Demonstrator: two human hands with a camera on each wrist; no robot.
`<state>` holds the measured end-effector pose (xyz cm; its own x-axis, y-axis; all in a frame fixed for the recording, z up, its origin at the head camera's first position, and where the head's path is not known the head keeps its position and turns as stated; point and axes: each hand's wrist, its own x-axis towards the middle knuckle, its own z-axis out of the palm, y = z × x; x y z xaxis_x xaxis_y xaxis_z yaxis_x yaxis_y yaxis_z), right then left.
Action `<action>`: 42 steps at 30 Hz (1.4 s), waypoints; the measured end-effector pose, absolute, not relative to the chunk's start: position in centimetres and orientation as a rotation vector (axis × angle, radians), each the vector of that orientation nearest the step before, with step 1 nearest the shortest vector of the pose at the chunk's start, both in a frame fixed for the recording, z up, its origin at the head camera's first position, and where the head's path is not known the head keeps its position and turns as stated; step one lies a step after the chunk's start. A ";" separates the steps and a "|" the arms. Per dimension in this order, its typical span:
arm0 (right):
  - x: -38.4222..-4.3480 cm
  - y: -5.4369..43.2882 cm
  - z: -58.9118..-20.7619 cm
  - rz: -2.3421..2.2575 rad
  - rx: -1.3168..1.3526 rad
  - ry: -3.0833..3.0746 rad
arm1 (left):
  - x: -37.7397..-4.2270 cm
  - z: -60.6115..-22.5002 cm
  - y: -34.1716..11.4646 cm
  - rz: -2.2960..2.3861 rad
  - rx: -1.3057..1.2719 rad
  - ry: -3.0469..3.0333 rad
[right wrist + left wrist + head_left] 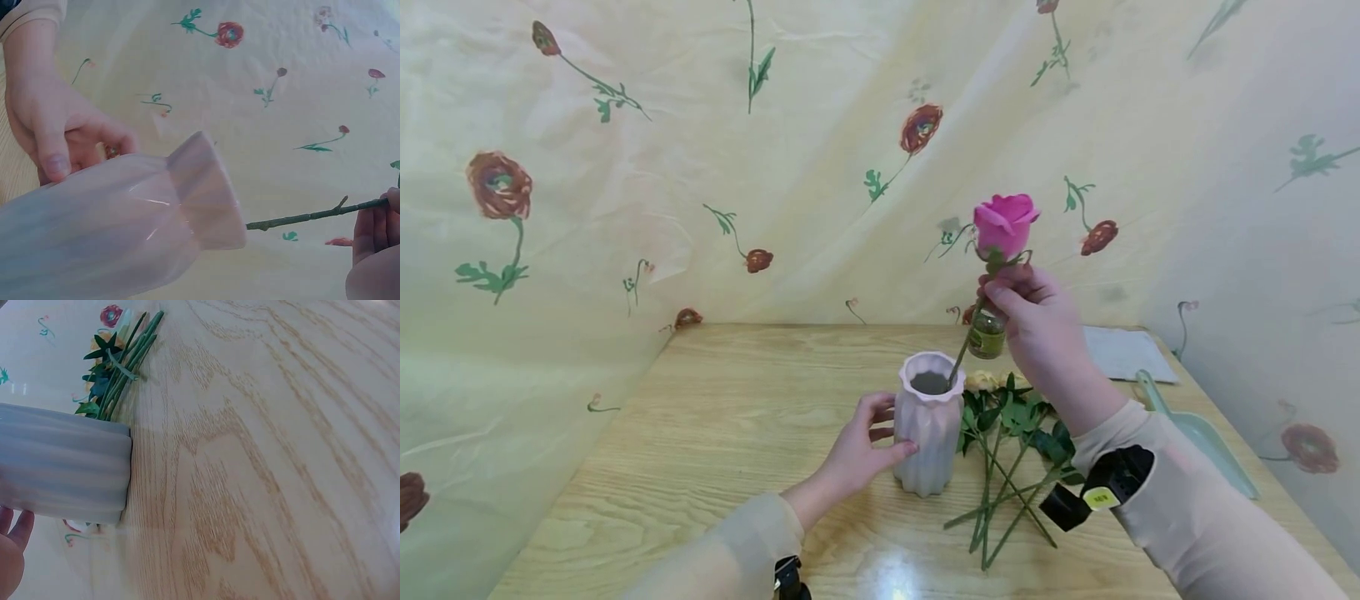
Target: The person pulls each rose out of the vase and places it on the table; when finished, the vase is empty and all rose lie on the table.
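Note:
A pink rose is pinched near the top of its stem by my right hand. The stem slants down, its lower end at the mouth of the pale ribbed vase, just inside the rim. My left hand holds the vase from the left, thumb on its front and fingers around the side. In the left wrist view only fingertips show beside the vase. The vase stands upright on the wooden table.
Cut stems with green leaves and pale yellow blooms lie right of the vase. Behind them stands a small green-labelled jar. A white sheet and a light green dustpan lie at the right edge.

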<state>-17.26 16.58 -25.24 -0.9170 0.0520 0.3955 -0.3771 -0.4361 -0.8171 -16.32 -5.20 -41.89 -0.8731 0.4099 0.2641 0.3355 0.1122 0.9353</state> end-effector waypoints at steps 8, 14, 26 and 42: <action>-16.9 18.3 -24.8 2.577 0.502 -1.092 | -16.5 -42.1 -5.3 1.908 0.757 2.293; -16.4 20.2 -25.2 2.650 0.422 -0.864 | -16.3 -41.8 -5.3 1.900 0.761 2.287; -16.2 24.0 -26.7 2.716 0.170 -0.516 | -16.4 -41.8 -5.2 1.904 0.731 2.268; -15.1 27.3 -29.7 2.767 -0.042 -0.294 | -16.3 -41.8 -5.2 1.895 0.701 2.283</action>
